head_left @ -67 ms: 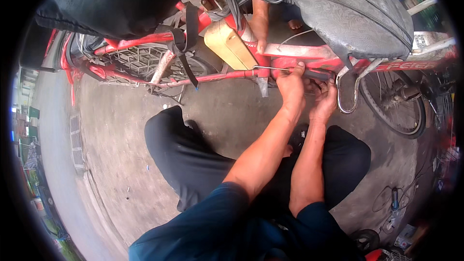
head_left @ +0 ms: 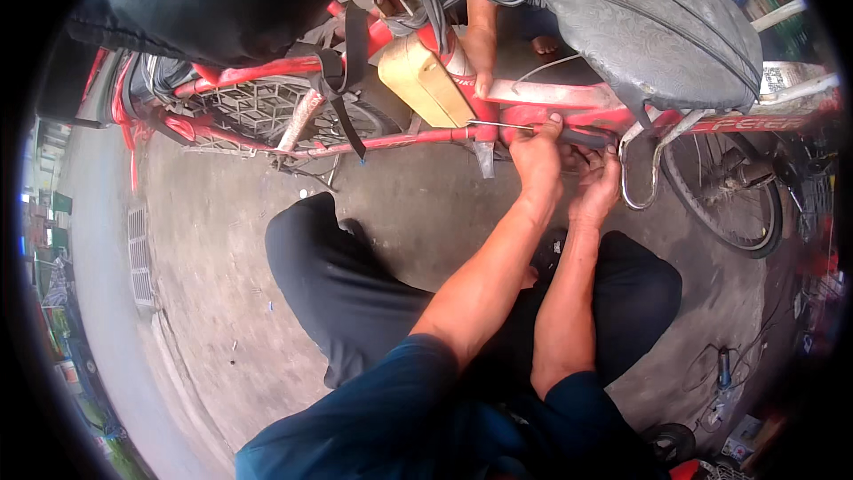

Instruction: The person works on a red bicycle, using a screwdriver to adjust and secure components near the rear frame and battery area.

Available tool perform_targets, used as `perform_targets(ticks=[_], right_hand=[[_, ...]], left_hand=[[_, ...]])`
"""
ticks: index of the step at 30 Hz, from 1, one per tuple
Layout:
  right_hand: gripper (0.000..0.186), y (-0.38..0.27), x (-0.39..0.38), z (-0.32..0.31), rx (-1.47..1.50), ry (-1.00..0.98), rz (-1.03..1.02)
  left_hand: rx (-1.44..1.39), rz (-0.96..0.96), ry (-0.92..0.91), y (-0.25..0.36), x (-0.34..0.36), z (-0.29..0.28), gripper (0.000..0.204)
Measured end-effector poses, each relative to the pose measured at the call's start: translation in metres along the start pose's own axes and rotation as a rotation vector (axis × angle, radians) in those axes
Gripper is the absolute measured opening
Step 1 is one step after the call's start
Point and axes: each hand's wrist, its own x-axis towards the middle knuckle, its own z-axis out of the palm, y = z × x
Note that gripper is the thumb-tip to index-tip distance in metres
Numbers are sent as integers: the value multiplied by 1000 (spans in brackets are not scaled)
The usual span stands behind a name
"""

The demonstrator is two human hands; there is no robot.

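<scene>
In front of me a red tricycle-like bike frame (head_left: 551, 92) runs across the view. A screwdriver (head_left: 582, 135) lies almost level along it, its thin metal shaft pointing left and its tip at the lower corner of a yellowish box (head_left: 426, 80). My left hand (head_left: 538, 158) is closed around the front of the screwdriver, with the thumb on top. At the dark handle end, my right hand (head_left: 593, 180) curls its fingers from below. Another person's hand (head_left: 480, 58) rests on the frame just above the box.
A grey covered seat (head_left: 649, 22) sits at upper right, above a bent metal loop (head_left: 640, 178) and a spoked wheel (head_left: 724, 191). Black straps (head_left: 342, 80) hang at left beside a metal lattice (head_left: 258, 107). Cables and a tool (head_left: 724, 364) lie on the floor at lower right.
</scene>
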Motion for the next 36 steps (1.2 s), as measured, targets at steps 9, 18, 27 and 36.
perform_targets(ticks=[9,18,27,36], right_hand=[[31,10,9,3,125,-32,-28],[24,12,14,9,193,7,-108],[26,15,21,11,201,149,-83],[36,19,17,16,-130,350,-99]], left_hand=[[7,11,2,9,0,-2,20],[220,586,217,84,54,-123,16],[-85,305,-147,110,73,-100,54],[-84,307,-201,110,67,-94,60]])
